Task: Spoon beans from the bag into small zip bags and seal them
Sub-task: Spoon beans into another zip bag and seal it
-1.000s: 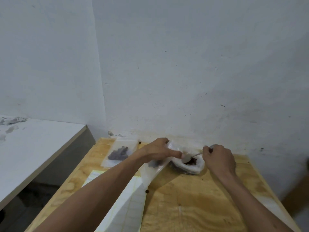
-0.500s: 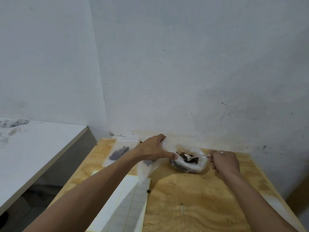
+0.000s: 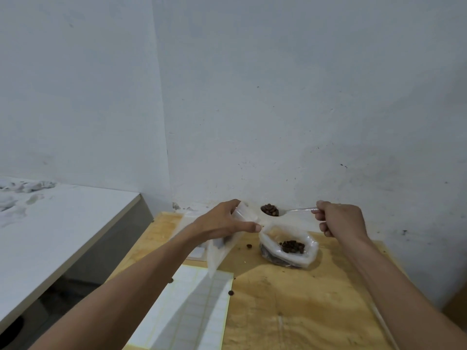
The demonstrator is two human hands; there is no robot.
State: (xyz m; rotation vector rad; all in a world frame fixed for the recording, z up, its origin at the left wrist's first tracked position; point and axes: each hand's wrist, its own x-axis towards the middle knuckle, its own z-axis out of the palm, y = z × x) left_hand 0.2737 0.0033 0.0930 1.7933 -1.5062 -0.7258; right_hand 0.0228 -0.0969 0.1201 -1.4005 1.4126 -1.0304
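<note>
Label sheet (image 3: 197, 309): a gridded white sheet lies nearest on the table (image 3: 303, 311), under the left forearm and out of the way of the spooning; what it is for cannot be told.
Stray beans (image 3: 230, 292): a few dark beans lie loose on the wood beside the sheet and near the bag, likely spills from carrying the spoon across.
Bean bag (image 3: 289, 248): the clear supply bag sits on the table with its mouth rolled open and facing up, dark beans showing inside. It stands just below the spoon's path, so anything that drops should fall back in.
Left hand (image 3: 225, 221): fingers and thumb curl round the top of a small zip bag (image 3: 222, 246), holding its mouth up and toward the spoon while the body hangs down to the table. Gripping at the rim looks meant to keep the opening spread; how wide it gapes is hard to tell through the clear film.
Right hand (image 3: 338, 218): fingers are clenched on the far end of the handle, a grip that keeps the bowl level.
Spoon (image 3: 271, 210): a clear plastic spoon heaped with beans, raised above the supply bag and just beside the zip bag's mouth, not yet tipped.
Step in hand: by my reading, the load is about to be poured into the zip bag; sealing is not yet done.
</note>
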